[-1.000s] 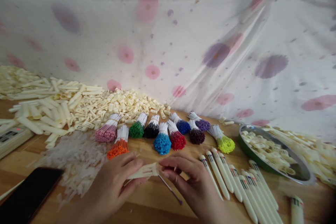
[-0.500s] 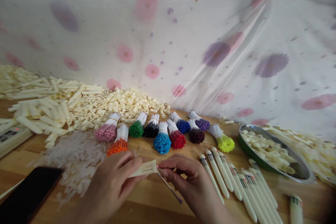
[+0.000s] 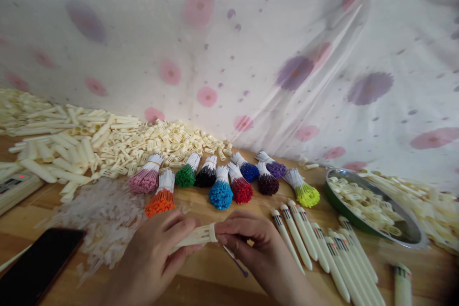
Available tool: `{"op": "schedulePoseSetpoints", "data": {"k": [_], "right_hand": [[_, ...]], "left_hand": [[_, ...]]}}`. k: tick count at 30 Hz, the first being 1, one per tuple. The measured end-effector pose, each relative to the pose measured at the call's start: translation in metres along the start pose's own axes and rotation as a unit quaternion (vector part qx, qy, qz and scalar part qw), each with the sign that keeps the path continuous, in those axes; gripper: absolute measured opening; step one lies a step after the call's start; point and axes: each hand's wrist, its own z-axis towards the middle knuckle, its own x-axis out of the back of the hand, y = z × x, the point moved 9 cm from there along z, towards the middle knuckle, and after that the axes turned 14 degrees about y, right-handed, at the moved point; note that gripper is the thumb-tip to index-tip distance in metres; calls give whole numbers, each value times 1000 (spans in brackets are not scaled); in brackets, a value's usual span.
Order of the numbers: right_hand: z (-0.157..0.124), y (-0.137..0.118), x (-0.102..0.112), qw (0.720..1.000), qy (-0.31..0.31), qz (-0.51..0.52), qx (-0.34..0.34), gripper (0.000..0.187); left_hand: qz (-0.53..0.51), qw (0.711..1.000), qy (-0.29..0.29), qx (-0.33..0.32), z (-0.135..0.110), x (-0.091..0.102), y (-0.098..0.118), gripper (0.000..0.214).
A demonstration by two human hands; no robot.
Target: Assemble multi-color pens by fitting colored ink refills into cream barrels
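My left hand [image 3: 159, 248] is closed around a cream pen barrel [image 3: 201, 235] with narrow slots near its rimmed end, which points right. The fingertips of my right hand [image 3: 247, 239] are pinched together against that rimmed end; whatever is between them is hidden. Below these fingers shows a thin ink refill [image 3: 235, 262] with a purple end; I cannot tell whether it is held or lies on the table. Just beyond my hands stand bundles of refills, among them an orange bundle [image 3: 160, 201], a light blue bundle [image 3: 220, 193] and a red bundle [image 3: 241, 190].
Several assembled multicolour pens [image 3: 296, 234] lie at right, beside a metal-rimmed bowl [image 3: 337, 210] of cream parts. A heap of cream barrels and parts [image 3: 107, 138] spreads at back left. Small translucent pieces [image 3: 103, 220] and a black phone [image 3: 39, 265] lie at left.
The pen barrel has turned in my left hand, so its slots face differently, and my right fingertips sit closer over its end. Less of the purple-ended refill's white shaft shows.
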Motion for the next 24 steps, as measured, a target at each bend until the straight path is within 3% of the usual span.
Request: {"op": "schedulePoseSetpoints", "data": {"k": [3, 6, 8, 12, 20, 24], "right_hand": [[-2, 12, -5, 993, -17, 67, -100, 19], [-10, 29, -9, 966, -20, 130, -225, 35], [-14, 36, -12, 949, -20, 159, -270, 43], [-9, 36, -16, 952, -7, 185, -242, 40], [-1, 32, -10, 972, 102, 162, -138, 19], [0, 28, -10, 979, 92, 147, -105, 13]], "left_hand": [[14, 1000, -1, 5, -1, -1, -2, 19], [36, 999, 2, 9, -2, 0, -4, 20], [49, 999, 2, 7, -2, 1, -4, 21], [87, 996, 12, -17, -1, 4, 1, 25], [122, 992, 36, -27, -1, 9, 8, 26], [128, 991, 33, -14, 0, 9, 4, 28]]}}
